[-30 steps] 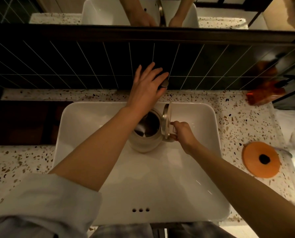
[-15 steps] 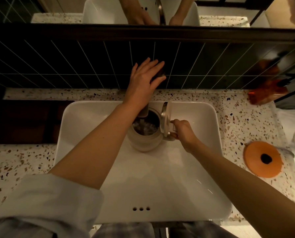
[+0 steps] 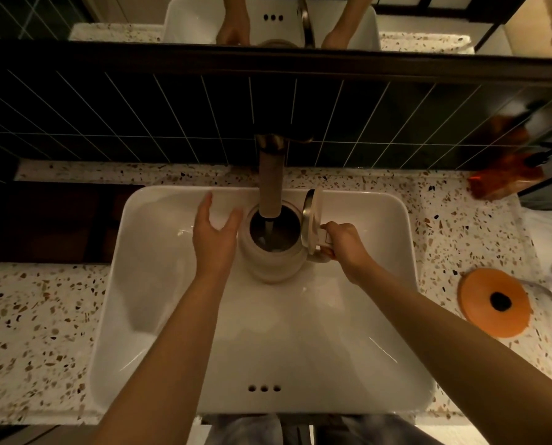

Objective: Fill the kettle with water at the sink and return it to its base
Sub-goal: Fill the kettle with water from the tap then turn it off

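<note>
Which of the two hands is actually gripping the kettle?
The right hand, closed around the handle of the cream-coloured round kettle under the brown tubular tap. The left hand is open, fingers spread, beside the kettle's body without gripping it.

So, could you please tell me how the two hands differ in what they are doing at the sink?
The right hand is closed around the handle of the kettle; the left hand is open, its fingers spread. The right hand holds the kettle under the running tap; the left hand holds nothing and sits beside the kettle's body. Both are over the sink.
</note>
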The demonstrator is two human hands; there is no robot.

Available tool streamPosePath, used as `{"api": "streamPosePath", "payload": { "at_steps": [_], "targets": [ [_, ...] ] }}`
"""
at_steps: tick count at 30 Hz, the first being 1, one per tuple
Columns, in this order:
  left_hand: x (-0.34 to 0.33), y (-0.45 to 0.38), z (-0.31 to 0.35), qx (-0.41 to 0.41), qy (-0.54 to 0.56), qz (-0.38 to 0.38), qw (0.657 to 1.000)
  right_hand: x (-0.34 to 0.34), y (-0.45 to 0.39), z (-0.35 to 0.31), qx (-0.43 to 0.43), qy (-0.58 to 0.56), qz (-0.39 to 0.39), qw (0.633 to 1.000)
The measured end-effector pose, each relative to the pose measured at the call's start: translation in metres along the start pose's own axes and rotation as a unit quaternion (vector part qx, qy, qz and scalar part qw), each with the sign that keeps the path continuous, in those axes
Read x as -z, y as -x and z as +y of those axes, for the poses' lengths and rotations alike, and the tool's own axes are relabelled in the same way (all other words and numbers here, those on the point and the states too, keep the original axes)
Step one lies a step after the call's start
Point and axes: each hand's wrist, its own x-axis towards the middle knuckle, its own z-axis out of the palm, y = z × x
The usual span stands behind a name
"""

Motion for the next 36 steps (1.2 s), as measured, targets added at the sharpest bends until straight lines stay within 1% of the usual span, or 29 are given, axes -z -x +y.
{"api": "streamPosePath", "payload": {
  "at_steps": [2,4,7,10,36],
  "targets": [
    [0.003,0.007,-0.014,0.090,0.039,-0.050,0.994,0.000,0.000,-0.001,0.004,0.001,-0.004,1.000],
    [0.002,0.013,-0.023,0.132,0.093,-0.097,0.982,0.000,-0.001,0.001,0.008,0.005,-0.007,1.000],
    [-0.003,0.016,-0.024,0.131,0.136,-0.107,0.976,0.000,-0.002,0.003,0.011,0.010,-0.007,1.000],
    [-0.009,0.016,-0.021,0.136,0.153,-0.101,0.974,-0.001,-0.003,0.004,0.011,0.012,-0.004,1.000],
    [-0.014,0.014,-0.012,0.205,0.104,-0.069,0.971,-0.002,-0.004,0.008,0.004,0.005,0.003,1.000]
  ]
}}
